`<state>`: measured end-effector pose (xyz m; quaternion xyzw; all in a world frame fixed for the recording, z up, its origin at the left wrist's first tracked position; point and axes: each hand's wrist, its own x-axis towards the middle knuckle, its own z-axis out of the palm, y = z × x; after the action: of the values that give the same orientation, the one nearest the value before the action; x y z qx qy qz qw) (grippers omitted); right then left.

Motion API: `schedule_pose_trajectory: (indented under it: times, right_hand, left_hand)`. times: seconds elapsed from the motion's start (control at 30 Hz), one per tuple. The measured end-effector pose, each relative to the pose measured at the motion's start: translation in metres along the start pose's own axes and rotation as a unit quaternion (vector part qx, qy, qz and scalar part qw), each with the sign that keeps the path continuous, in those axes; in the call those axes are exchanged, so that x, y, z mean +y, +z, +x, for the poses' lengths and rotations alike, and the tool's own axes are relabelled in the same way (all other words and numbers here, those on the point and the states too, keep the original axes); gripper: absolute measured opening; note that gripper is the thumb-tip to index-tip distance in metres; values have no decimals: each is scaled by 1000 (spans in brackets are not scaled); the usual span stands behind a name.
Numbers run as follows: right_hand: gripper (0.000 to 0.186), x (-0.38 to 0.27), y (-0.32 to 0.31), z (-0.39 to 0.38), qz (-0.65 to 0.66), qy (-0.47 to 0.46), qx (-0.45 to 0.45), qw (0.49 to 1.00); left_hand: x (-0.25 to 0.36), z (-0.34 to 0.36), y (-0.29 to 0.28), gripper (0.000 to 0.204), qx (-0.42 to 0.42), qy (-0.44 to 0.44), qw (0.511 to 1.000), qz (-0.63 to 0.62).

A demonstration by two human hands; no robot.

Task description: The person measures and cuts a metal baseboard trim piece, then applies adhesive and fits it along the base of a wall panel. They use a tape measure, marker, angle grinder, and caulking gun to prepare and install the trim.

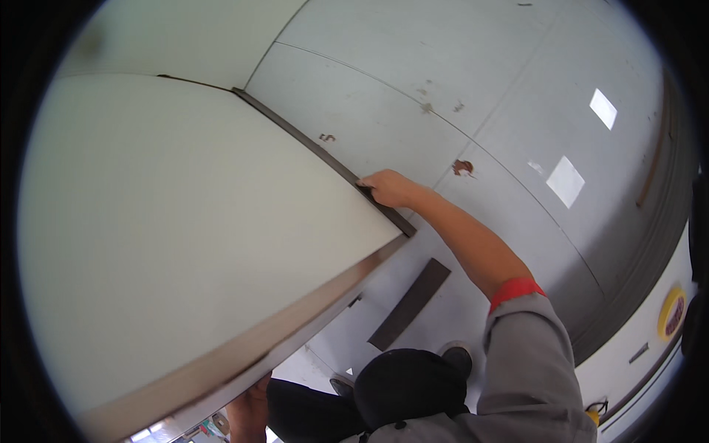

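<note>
My right hand grips a long dark strip with curled fingers. The strip runs along the far edge of a broad cream panel, whose near side has a pale brown band. Low on the left, my left hand is at the underside of that near edge, with its fingers mostly hidden. A short dark piece lies on the grey floor to the right of the panel.
An upright pale panel rises at the upper left. A thin brown length lies at the far right. A yellow round object is on a white surface at the lower right. My shoes show below me.
</note>
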<state>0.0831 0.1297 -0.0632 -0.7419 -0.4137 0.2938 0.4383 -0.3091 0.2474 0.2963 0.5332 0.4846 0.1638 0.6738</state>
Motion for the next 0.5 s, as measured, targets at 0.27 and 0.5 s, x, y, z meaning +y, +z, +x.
schedule_pose_trajectory:
  times: [0.27,0.5]
  right_hand:
    - [52,-2,-1,-63,36,-10,-8,999]
    - [51,-2,3,-106,43,10,29,999]
  left_hand:
    - [0,2,-6,35,-90,30,995,37]
    - [2,0,10,42,-101,40,994,30]
